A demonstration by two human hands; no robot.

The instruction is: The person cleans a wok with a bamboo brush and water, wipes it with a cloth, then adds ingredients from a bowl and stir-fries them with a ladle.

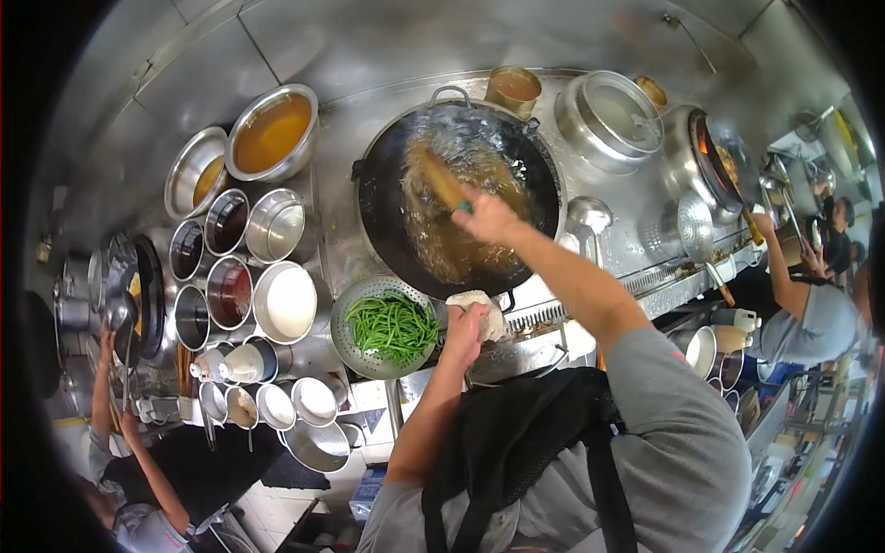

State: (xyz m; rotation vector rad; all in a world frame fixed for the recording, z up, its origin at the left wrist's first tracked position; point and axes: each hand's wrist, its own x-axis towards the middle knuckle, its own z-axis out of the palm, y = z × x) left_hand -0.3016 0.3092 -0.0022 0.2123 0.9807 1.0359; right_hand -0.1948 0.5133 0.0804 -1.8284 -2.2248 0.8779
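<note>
**Working a brush (pixel 441 180) through a wok (pixel 380 205) of churned water**

The wok sat on the range straight ahead of the cook, its black wall showing around a brownish, splashing swirl. The brush reached into the middle of it, tilted, its lower end lost in the froth. I took the step in hand for scrubbing and rinsing the pan.

The right hand (pixel 486 217) was wrapped firmly round the brush, its fingers closed near a green band. The left hand (pixel 466 330) was clamped on a folded cloth (pixel 483 311) at the near rim; whether it pinched the wok's edge through the cloth, I could not tell. To my eye, the next stroke called for a steady rim on the left and a broad sweep on the right, kept low enough not to splash.

Just beside the near left edge, a perforated strainer (pixel 339 343) held green beans (pixel 392 327), so stray water was a risk there. A ladle (pixel 590 214) lay to the right, near a big steel pot (pixel 576 115). Farther left stood 2 steel bowls (pixel 309 100) of orange liquid, and 2 co-workers stood at woks of their own, 1 on each side.
</note>
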